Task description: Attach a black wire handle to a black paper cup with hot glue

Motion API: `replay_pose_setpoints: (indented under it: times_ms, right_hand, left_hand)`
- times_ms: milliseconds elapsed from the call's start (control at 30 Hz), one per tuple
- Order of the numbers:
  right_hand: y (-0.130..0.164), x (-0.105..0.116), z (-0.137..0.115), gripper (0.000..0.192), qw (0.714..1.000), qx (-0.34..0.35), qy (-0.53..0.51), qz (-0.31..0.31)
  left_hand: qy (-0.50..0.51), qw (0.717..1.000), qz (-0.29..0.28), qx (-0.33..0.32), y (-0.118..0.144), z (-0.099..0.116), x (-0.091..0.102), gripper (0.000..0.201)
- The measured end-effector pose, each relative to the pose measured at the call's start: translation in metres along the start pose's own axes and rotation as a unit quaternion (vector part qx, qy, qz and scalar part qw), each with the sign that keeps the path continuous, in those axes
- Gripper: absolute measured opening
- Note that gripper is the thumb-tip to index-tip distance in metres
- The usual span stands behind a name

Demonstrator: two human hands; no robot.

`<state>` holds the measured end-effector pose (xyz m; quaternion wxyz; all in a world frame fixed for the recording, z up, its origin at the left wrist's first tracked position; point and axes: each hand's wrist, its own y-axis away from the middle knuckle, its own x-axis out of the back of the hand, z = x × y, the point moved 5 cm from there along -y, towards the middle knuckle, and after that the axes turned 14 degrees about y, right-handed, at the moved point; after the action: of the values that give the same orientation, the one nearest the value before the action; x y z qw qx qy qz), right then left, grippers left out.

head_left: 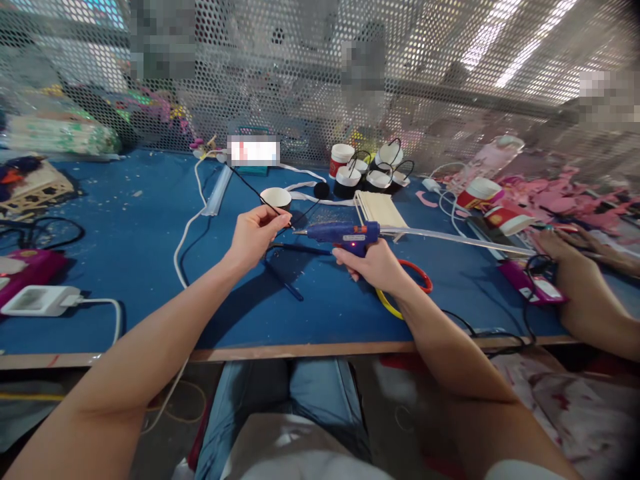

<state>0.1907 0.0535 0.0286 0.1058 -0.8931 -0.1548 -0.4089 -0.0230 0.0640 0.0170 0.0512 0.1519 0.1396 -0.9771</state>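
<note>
My right hand point(367, 263) is wrapped around the handle of a blue hot glue gun point(343, 232), its nozzle pointing left and a red light glowing on it. A long clear glue stick point(450, 238) runs out of its back end. Close to the nozzle tip, the thumb and fingers of my left hand point(260, 233) are pinched on a thin black cord point(250, 185). Directly behind those fingers is a paper cup point(276, 197), white inside and dark outside; whether they touch it I cannot tell. Below the nozzle lies a dark blue stand-like piece point(287, 280).
Several cups with black cord loops point(377, 175) stand at the back by a perforated metal screen point(300, 87). Pale sticks point(383, 210) lie behind the glue gun. Red and yellow rings point(417, 273) are beside my right wrist. Another person's arm point(585, 287) rests at right. White cables cross the left side.
</note>
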Motion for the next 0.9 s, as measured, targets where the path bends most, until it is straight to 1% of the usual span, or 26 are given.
replay_pose_setpoints:
  times_ms: [167, 300, 400, 500, 600, 733, 900]
  right_hand:
    - [-0.0006, 0.0018, 0.0016, 0.039, 1.0, -0.011, -0.011, 0.011]
    - [0.0004, -0.0006, -0.0018, 0.037, 1.0, 0.002, -0.01, -0.026]
    - [0.0011, 0.0015, -0.0026, 0.034, 0.998, 0.02, -0.06, -0.027]
    - [0.0002, 0.0055, -0.0001, 0.029, 0.992, 0.039, -0.121, -0.011]
    - [-0.0011, 0.0065, 0.0022, 0.028, 0.988, 0.046, -0.144, -0.01]
    - [-0.0025, 0.0049, 0.0002, 0.027, 0.991, 0.052, -0.119, -0.021]
    - [-0.0052, 0.003, 0.0063, 0.028, 0.998, 0.029, -0.05, -0.032]
  left_hand:
    - [-0.005, 1.0, 0.003, 0.002, -0.0005, 0.0001, -0.0002, 0.016]
    - [-0.011, 1.0, 0.005, -0.001, -0.0005, 0.0002, -0.0002, 0.017]
    - [-0.016, 1.0, 0.003, 0.003, -0.0001, -0.0003, -0.0004, 0.017]
    - [-0.015, 1.0, -0.002, 0.005, -0.0001, -0.0012, -0.001, 0.016]
    - [-0.013, 1.0, -0.006, -0.001, -0.0003, -0.0017, -0.0013, 0.015]
    - [-0.011, 1.0, -0.004, -0.003, 0.0, -0.0011, -0.0009, 0.016]
    - [-0.005, 1.0, 0.001, -0.008, 0.0, 0.0013, -0.0001, 0.017]
